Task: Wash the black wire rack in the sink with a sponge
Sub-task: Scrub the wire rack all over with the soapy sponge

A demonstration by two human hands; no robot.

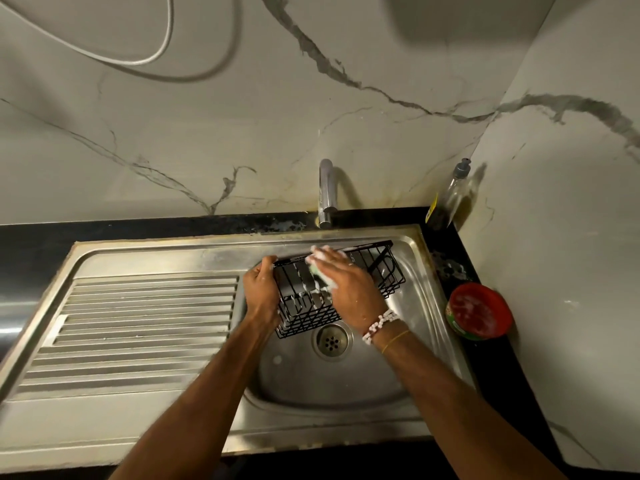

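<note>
The black wire rack (384, 271) lies tilted in the steel sink (426, 306), above the drain. My left hand (260, 289) grips the rack's left end. My right hand (343, 282), soapy with foam, lies over the middle of the rack and holds a pale green sponge (316, 270) against the wires. Most of the sponge is hidden under my fingers. Foam clings to several wires near the rack's lower left.
The tap (326, 192) stands behind the sink; no water is seen running. A soap bottle (450, 199) stands in the back right corner. A red tub of dish soap (479, 311) sits on the black counter at the right. A ribbed draining board (138, 323) fills the left.
</note>
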